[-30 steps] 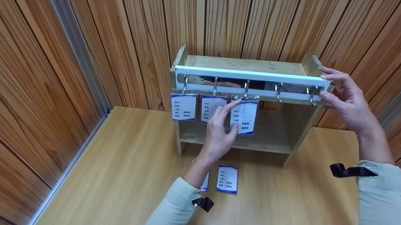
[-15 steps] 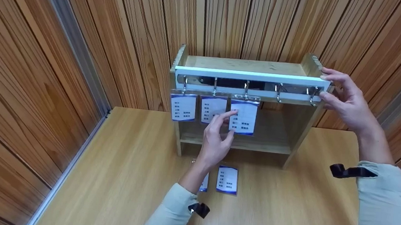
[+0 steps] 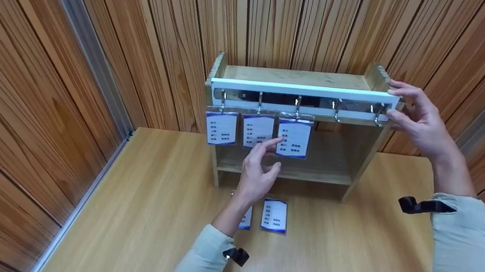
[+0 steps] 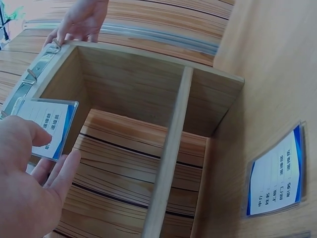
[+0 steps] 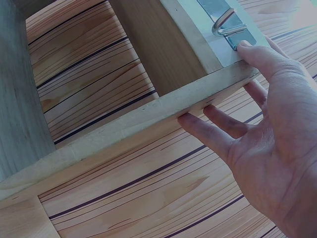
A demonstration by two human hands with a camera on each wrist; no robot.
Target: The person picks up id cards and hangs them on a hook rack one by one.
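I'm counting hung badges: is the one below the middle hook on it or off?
On, apparently: the badge hangs upright, its top edge meeting the middle hook; the exact join is too small to see.

Three badges [image 3: 255, 127] (white, blue-edged) hang from a hook rack [image 3: 306, 88].

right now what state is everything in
Leftmost tag: hanging
Second tag: hanging, partly covered
Third tag: hanging
Table tag: lying flat
Other table tag: flat, partly hidden
Fourth hook: bare
Fifth hook: bare
Shelf: standing upright
Left grip: fingers loosely bent, one over third tag
Right grip: holding rail's right end
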